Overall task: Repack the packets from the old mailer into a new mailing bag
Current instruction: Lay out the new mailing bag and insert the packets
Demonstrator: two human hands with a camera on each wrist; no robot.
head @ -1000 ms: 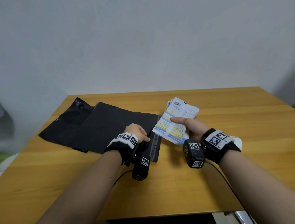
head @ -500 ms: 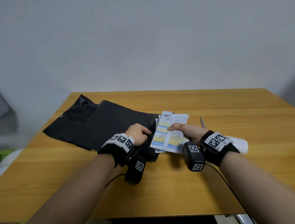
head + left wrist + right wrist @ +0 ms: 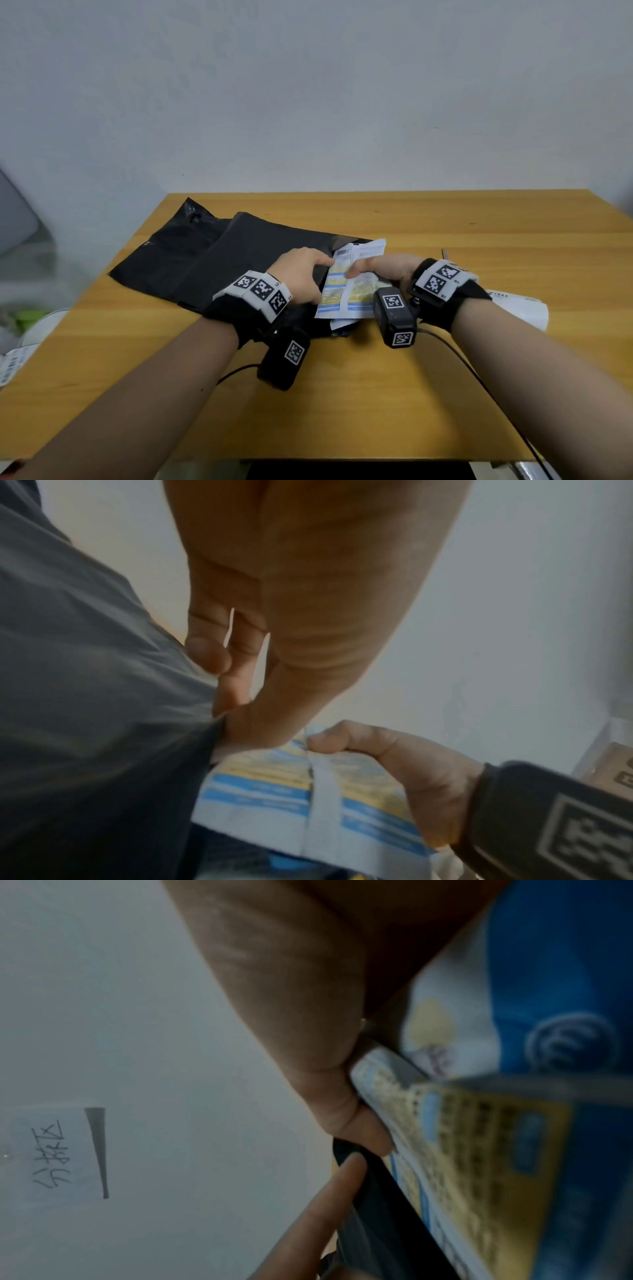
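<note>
Black plastic bag (image 3: pixel 239 260) lies flat on the wooden table (image 3: pixel 376 394), its mouth edge lifted by the left hand (image 3: pixel 301 277), whose thumb and fingers pinch the film. Directly beside that pinch, the right hand (image 3: pixel 387 270) grips a stack of blue-and-yellow printed packets (image 3: pixel 346 291), thumb on top, fingers curled beneath. The leading end of the stack sits at the raised mouth; the trailing end projects back toward the right wrist.

Status: packets are out of the old mailer and gathered in one grip. Insertion appears to be only starting; the left wrist view shows the stack's edge meeting the film at the pinch, but it is blurred, so the depth of entry cannot be confirmed.

Outstanding: slide the stack fully inside, release, then close the bag. A second dark sheet (image 3: pixel 178 236) lies under the bag on the far side of the left hand; a white wrapper (image 3: pixel 520 308) rests behind the right wrist.
</note>
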